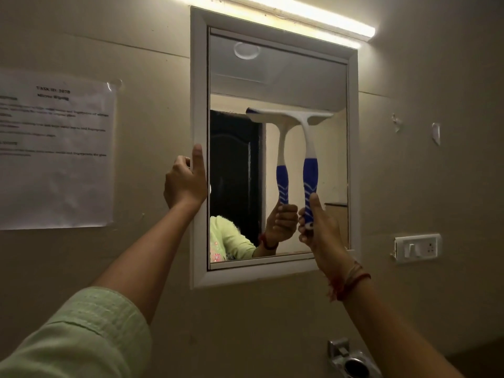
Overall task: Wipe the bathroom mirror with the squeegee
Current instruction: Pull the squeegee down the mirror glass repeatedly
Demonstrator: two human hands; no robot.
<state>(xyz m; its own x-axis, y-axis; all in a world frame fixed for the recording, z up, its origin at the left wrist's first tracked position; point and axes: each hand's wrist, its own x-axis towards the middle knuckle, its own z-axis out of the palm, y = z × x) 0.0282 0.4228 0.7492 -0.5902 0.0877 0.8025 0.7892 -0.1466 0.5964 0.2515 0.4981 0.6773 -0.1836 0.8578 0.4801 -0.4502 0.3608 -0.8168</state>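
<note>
A white-framed mirror [200, 77] hangs on the beige wall. The squeegee [309, 148], white with a blue handle, stands upright against the glass. Its blade lies level across the mirror's middle, toward the right side. My right hand [319, 233] grips the bottom end of the blue handle, thumb up along it. My left hand [185, 181] holds the mirror frame's left edge at mid height, thumb pointing up on the frame and fingers curled behind it. The glass reflects the squeegee, the hand, a green sleeve and a dark door.
A lit tube light [300, 15] runs above the mirror. A printed paper sheet [54, 151] is taped to the wall at the left. A white switch and socket plate [417, 248] is at the right. A metal holder [351, 361] juts out below.
</note>
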